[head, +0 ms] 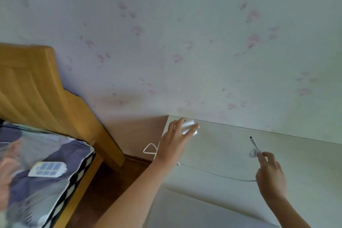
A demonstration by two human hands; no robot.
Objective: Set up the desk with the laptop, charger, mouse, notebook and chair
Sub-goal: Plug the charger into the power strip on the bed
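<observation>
A pale desk stands against the wall. At its far left corner my left hand grips the white charger brick. A loop of white cord hangs off the desk's left edge. My right hand pinches the thin white charger cable near its plug end, whose dark tip points up toward the wall. The rest of that cable trails across the desk toward the left edge. A light flat surface at the bottom edge may be the laptop; I cannot tell.
A bed with a wooden headboard stands to the left of the desk. A patterned pillow lies on it with a white remote on top. Dark wooden floor shows between bed and desk. Floral wallpaper covers the wall behind.
</observation>
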